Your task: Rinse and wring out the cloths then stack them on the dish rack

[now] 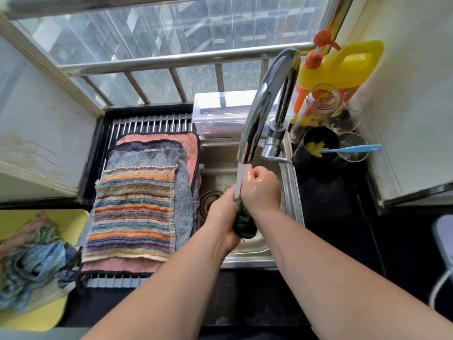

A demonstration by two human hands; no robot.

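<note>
Two hands are wrapped tight round one green cloth [245, 225], held over the sink [291, 192] under the tap [262, 101] stream: left hand [220, 212] below, right hand [261, 190] above. Approx. four cloths [183, 192], it seems, are stacked flat on the rack [152, 123] w/ a striped cloth [132, 212] uppermost.

L hand [221, 214], R hand [262, 190], both clenched

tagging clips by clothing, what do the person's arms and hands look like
The left forearm and right forearm are bare, no sleeve in view. The left hand and right hand show no gloves, rings, watch or bracelet, and glisten wet.
</note>
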